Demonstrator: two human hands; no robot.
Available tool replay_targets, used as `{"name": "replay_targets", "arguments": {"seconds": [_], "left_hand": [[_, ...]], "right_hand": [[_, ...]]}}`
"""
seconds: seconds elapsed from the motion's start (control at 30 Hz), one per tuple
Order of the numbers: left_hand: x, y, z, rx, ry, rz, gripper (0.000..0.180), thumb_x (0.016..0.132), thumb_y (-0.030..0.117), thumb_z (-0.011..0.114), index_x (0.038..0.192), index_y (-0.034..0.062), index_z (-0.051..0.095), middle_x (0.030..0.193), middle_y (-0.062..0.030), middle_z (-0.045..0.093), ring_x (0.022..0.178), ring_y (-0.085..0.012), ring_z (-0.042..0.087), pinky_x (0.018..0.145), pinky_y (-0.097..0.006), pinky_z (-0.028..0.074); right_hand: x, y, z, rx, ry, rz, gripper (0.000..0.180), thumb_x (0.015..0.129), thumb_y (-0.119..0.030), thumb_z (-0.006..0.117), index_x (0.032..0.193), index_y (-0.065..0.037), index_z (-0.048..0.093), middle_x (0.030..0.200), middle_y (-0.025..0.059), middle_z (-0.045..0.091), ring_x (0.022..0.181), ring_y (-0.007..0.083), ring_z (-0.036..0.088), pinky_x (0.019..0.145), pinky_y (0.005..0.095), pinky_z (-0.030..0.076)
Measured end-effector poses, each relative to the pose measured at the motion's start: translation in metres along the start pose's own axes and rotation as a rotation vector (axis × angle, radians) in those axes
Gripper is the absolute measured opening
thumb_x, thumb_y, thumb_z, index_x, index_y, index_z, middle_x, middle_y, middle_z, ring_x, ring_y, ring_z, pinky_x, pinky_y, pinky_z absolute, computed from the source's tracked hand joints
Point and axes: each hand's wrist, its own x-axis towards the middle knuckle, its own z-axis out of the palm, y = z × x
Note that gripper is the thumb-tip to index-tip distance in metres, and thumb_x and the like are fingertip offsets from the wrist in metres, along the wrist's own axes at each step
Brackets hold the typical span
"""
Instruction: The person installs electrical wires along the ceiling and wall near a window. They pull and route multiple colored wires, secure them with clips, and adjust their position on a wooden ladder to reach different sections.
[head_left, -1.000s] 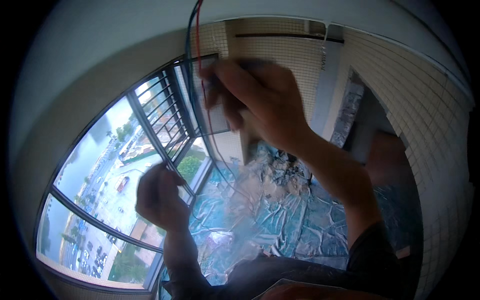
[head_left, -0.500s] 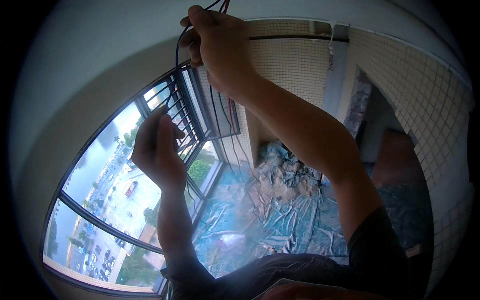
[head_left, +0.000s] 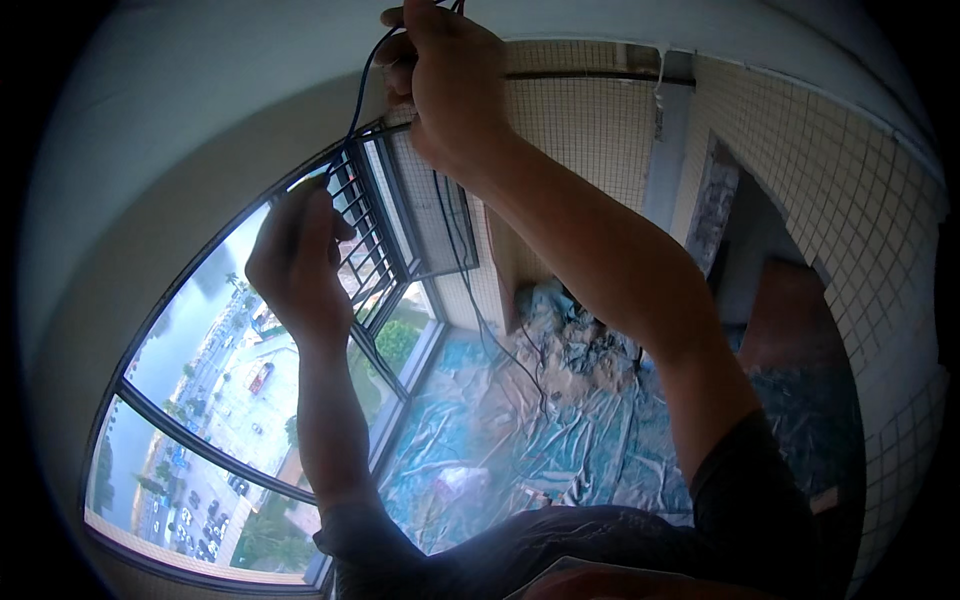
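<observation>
A large window [head_left: 250, 400] fills the lower left of the frame, with a plastic-sheeted floor [head_left: 520, 430] at lower centre. The right hand [head_left: 450, 80], top centre, is closed around thin dark wires [head_left: 360, 85]. These wires run down-left to the left hand [head_left: 295, 260], whose fingers curl toward them, though its grip cannot be made out.

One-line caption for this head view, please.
Right hand grips dark wires overhead; left hand raised beside the window.

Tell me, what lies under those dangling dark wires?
Below the wires, crinkled blue plastic sheeting covers the floor, with a heap of debris by the tiled wall. The floor itself is hidden by the sheeting. The right hand holds the wires up high.
</observation>
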Motion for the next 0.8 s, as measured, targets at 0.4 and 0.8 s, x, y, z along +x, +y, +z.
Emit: {"name": "replay_targets", "arguments": {"seconds": [0.4,0.8], "left_hand": [[0.100,0.008,0.020,0.349,-0.228,0.252,0.020,0.094,0.011,0.059,0.106,-0.0001,0.072,0.078,-0.0077,0.068,0.068,-0.0121,0.060,0.063,-0.029,0.044],[0.089,0.006,0.015,0.452,-0.212,0.210,0.029,0.097,0.016,0.062,0.124,0.0091,0.069,0.091,-0.0106,0.071,0.080,-0.0152,0.064,0.076,-0.030,0.051]], "right_hand": [[0.002,-0.010,0.002,-0.066,-0.157,0.217,0.015,0.088,-0.014,0.063,0.075,-0.007,0.063,0.068,0.0042,0.063,0.049,0.0090,0.050,0.045,0.0259,0.036],[0.004,-0.002,0.012,-0.137,0.057,0.123,0.018,0.095,-0.022,0.065,0.093,-0.004,0.067,0.074,0.0030,0.063,0.058,0.0077,0.047,0.059,0.0271,0.039]]}}
